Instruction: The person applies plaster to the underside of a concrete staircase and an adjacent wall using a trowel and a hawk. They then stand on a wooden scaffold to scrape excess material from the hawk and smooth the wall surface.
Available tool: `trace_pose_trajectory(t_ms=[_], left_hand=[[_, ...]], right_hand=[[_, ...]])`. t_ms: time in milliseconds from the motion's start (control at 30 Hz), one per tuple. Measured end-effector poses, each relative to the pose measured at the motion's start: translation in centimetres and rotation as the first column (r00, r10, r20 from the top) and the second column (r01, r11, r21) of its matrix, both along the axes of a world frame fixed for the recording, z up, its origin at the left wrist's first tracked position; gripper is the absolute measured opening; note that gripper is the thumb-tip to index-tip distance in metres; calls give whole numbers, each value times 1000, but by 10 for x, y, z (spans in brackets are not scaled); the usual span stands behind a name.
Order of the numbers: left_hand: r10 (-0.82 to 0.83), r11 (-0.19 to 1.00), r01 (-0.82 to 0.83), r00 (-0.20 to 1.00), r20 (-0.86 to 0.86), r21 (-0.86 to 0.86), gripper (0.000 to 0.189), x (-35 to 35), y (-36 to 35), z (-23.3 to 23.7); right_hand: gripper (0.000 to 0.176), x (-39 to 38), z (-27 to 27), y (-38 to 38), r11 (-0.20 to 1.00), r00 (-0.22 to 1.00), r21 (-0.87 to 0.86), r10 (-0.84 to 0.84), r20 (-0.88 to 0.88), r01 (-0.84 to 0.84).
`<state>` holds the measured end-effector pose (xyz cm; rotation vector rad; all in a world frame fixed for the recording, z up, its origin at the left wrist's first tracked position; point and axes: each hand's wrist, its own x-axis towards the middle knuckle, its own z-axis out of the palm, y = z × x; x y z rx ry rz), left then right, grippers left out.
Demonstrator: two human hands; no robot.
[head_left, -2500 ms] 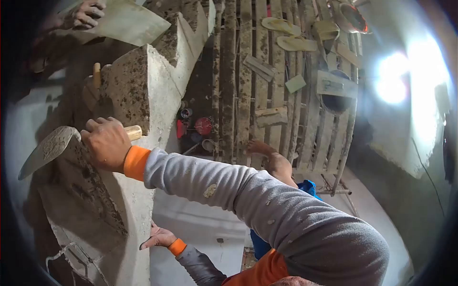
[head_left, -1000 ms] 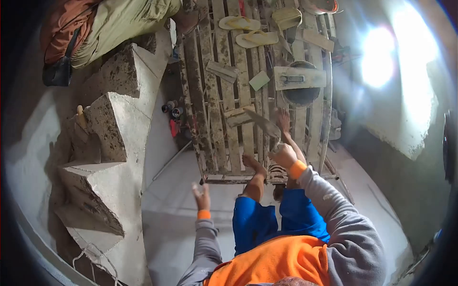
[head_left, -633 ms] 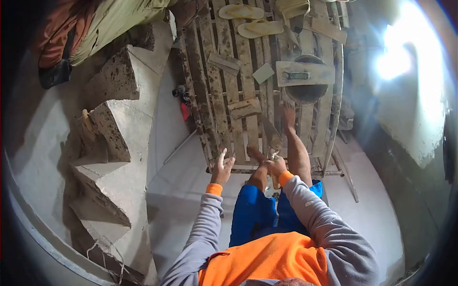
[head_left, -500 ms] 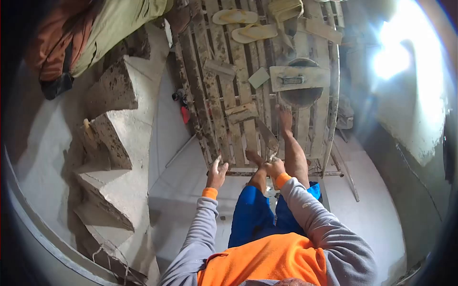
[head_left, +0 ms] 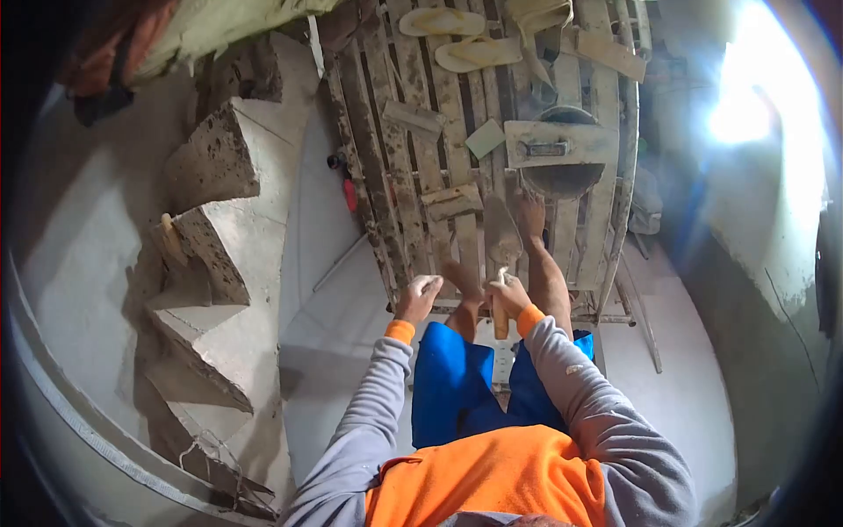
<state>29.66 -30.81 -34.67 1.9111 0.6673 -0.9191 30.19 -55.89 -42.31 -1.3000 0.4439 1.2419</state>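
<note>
My right hand (head_left: 507, 292) is closed around the wooden handle of a trowel (head_left: 502, 235), whose pointed metal blade reaches forward over the slats. Nothing shows in my left hand (head_left: 418, 297), which is held loosely open near the platform's front edge, its fingers pointing to the right. Beyond the trowel, a flat float with a handle (head_left: 549, 144) lies across a round bucket (head_left: 562, 179). A small wooden block (head_left: 452, 202) and a pale green square (head_left: 485, 139) rest on the slatted platform (head_left: 465, 237).
Jagged concrete steps (head_left: 250, 255) rise on the left. Two pale sandals (head_left: 479, 54), a wooden float (head_left: 414, 118) and a board (head_left: 609, 54) lie on the platform. My bare feet are on the slats. A bright light (head_left: 739, 114) glares at the upper right, by the wall.
The trowel blade has swung from a slant to pointing almost straight ahead. My left hand has moved right and its fingers are less spread. One foot and knee have shifted left.
</note>
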Motion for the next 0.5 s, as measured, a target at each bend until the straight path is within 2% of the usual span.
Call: trace_pose_trajectory(t_ms=[67, 100, 133, 167, 200, 233, 267, 300, 333, 400, 467, 500], left_hand=[[72, 977, -83, 995, -66, -198, 52, -9, -17, -19], [88, 940, -127, 987, -134, -315, 54, -24, -22, -41], [97, 887, -175, 975, -200, -426, 57, -35, -28, -56], [153, 739, -387, 894, -422, -551, 66, -14, -40, -36], [213, 689, -456, 870, -444, -564, 65, -8, -50, -32], [271, 631, -524, 840, -470, -572, 64, -9, -61, -30], [332, 566, -591, 801, -498, -574, 63, -11, -69, -24], [410, 468, -682, 731, -546, -562, 54, -5, -71, -14], [432, 526, -669, 742, -513, -525, 50, -17, -68, -28], [469, 632, -645, 760, -450, -430, 44, -51, -58, -63], [592, 616, -702, 712, -377, -357, 38, -69, -46, -78], [648, 604, -730, 683, -337, -319, 36, -80, -40, -87]], right_hand=[[28, 13, 3, 7, 956, 913, 90, -235, -335, 279], [32, 6, -11, 6, 957, 977, 267, -156, 143, 114], [34, 4, -15, 7, 969, 988, 224, -127, 91, 104], [35, 7, -15, 13, 979, 994, 181, -101, 42, 92], [37, 13, -13, 21, 987, 997, 138, -79, -5, 78], [40, 40, 17, 31, 993, 974, 46, -99, -202, 110], [41, 34, 8, 33, 997, 988, 74, 15, -153, -3], [42, 29, -6, 34, 988, 987, 100, 130, -97, -120], [44, 26, -18, 39, 964, 969, 122, 244, -36, -238], [55, 33, -23, 53, 937, 939, 150, 332, -94, -316], [63, 37, -46, 69, 922, 919, 192, 367, -144, -338], [69, 28, -86, 69, 904, 885, 128, 425, -189, -407]])
